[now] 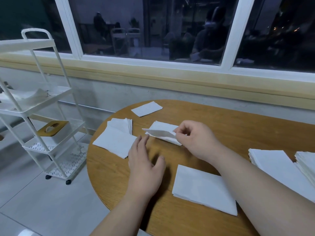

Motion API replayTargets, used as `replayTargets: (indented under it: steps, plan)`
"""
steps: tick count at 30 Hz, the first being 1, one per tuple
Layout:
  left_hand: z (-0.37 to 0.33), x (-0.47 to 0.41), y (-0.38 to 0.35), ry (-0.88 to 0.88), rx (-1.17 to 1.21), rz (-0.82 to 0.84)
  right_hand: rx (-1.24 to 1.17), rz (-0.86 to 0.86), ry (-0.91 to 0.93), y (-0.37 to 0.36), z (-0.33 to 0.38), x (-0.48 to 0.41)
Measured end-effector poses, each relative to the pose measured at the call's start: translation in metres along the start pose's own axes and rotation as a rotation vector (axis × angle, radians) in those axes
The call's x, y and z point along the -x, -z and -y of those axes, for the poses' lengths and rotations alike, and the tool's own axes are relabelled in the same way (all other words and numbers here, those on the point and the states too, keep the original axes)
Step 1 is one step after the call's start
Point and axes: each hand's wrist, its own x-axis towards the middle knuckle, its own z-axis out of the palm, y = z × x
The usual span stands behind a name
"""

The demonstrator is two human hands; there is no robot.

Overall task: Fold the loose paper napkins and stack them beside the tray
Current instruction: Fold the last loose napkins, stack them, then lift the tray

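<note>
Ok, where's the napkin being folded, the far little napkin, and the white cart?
napkin being folded [160, 133]: head view, its raised middle flap.
far little napkin [146, 109]: head view, its flat centre.
white cart [25, 46]: head view, top shelf's side wall.

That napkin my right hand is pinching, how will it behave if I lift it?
Probably floppy: the napkin sags into a loose fold where the right hand pinches it. Likely very light, since a fingertip pinch alone raises its edge.
</note>
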Motion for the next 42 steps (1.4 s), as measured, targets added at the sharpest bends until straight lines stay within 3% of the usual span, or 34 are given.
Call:
replayTargets:
  steps: [8, 14, 21, 28, 42]
  plan:
    - [-0.014, 0.011, 0.012, -0.017, 0.32, 0.269, -0.402, 0.163, -0.105, 0.048, 0.005, 0.069]
    - [-0.03, 0.033, 0.01, -0.012, 0.384, 0.46, -0.618, 0.036, -0.289, 0.057, -0.011, 0.113]
    - [-0.047, 0.042, 0.002, -0.004, 0.234, 0.416, -0.251, -0.147, -0.295, 0.051, -0.032, 0.138]
    - [-0.041, 0.036, 0.001, -0.133, 0.076, 0.409, -0.073, -0.163, -0.276, 0.047, -0.052, 0.126]
    - [-0.026, 0.032, -0.016, -0.186, -0.258, 0.337, 0.288, -0.167, -0.169, 0.022, -0.081, 0.126]
